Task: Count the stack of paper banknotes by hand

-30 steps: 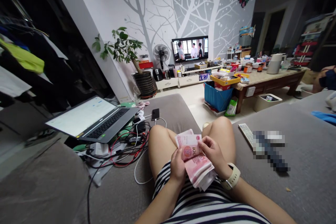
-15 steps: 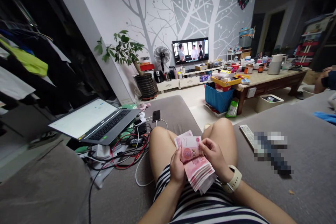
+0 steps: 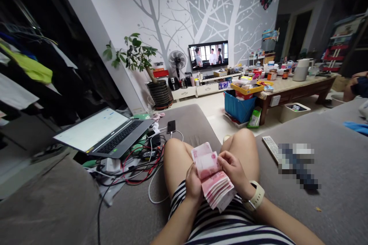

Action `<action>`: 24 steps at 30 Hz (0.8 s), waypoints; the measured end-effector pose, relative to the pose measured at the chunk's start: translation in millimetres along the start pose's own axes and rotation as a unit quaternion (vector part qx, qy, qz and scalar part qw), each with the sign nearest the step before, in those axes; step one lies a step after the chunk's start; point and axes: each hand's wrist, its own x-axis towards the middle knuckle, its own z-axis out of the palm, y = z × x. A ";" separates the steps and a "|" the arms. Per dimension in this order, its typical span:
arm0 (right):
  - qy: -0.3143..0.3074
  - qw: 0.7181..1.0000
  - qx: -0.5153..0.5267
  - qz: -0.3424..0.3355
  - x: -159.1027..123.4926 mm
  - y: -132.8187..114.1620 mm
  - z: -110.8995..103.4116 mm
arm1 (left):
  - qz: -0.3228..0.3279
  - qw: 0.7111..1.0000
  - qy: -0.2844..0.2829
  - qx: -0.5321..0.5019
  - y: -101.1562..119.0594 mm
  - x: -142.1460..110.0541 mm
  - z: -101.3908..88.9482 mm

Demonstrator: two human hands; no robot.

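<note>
A stack of red 100 banknotes [image 3: 216, 190] is bent over above my lap, its lower ends fanned out toward my striped clothing. My left hand [image 3: 193, 183] is closed around the stack's left side. Some notes stand up past the fold, one behind another, their upper part [image 3: 204, 157] leaning toward my knees. At the right edge of the front upright note, my right hand [image 3: 234, 170] is pinched, thumb against fingers. A pale watch [image 3: 256, 196] sits on my right wrist.
On the grey sofa to my left lie an open laptop [image 3: 115, 134], tangled cables [image 3: 143, 170] and a phone [image 3: 171, 126]. A remote control [image 3: 271, 148] and blurred-out items lie right of my leg. Beyond are a blue bin [image 3: 240, 108], a cluttered table [image 3: 304, 86] and another person's leg [image 3: 351, 88].
The front upright note shows a different, blurrier face than before, and the notes behind it stand a little higher. Both hands stay in nearly the same place.
</note>
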 end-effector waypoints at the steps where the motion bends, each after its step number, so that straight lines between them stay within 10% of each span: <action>1: -0.001 1.000 0.004 0.003 0.2 1.4 -0.2 | -0.002 1.000 -0.005 -0.002 0.9 -0.5 0.6; 14: 0.035 0.999 -0.007 0.016 4.7 9.6 -4.0 | -0.130 0.968 -0.123 -0.179 6.3 -10.1 12.5; 24: 0.026 0.998 -0.063 -0.004 5.2 7.5 -6.3 | -0.086 0.985 -0.067 -0.133 6.3 -7.0 11.8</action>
